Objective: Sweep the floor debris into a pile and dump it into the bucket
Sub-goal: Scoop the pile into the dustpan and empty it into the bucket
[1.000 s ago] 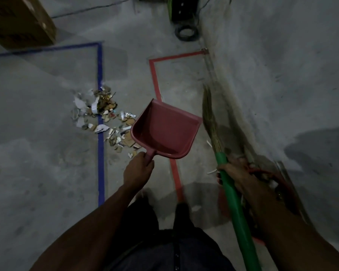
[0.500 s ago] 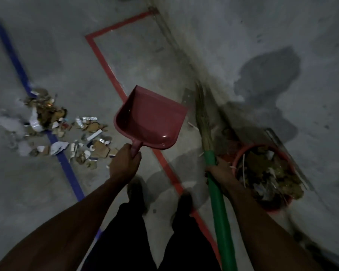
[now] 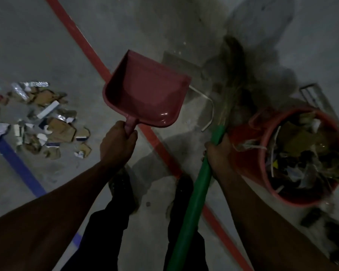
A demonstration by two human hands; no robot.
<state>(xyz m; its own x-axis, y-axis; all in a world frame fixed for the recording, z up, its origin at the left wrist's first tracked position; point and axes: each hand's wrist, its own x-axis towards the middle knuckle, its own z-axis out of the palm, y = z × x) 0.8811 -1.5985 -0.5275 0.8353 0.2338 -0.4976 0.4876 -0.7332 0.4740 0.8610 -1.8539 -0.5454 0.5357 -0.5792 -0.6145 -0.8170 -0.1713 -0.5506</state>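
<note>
Both hands reach forward; left hand curled tight in a grip; right hand likewise.

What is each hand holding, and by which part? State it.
The left hand grips the red dustpan by its short handle. The right hand grips the broom on its green handle, just below the bristles.

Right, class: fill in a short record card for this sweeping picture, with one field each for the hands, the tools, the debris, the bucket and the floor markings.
left hand: grips the dustpan handle
dustpan: red, empty, held above the floor
right hand: grips the green broom handle
broom bristles: blurred, beside the bucket
debris pile: cardboard, paper and foil scraps on the floor, left of the dustpan
bucket: red, already holding rubbish, at the right
floor markings: red tape line, blue tape line
</note>
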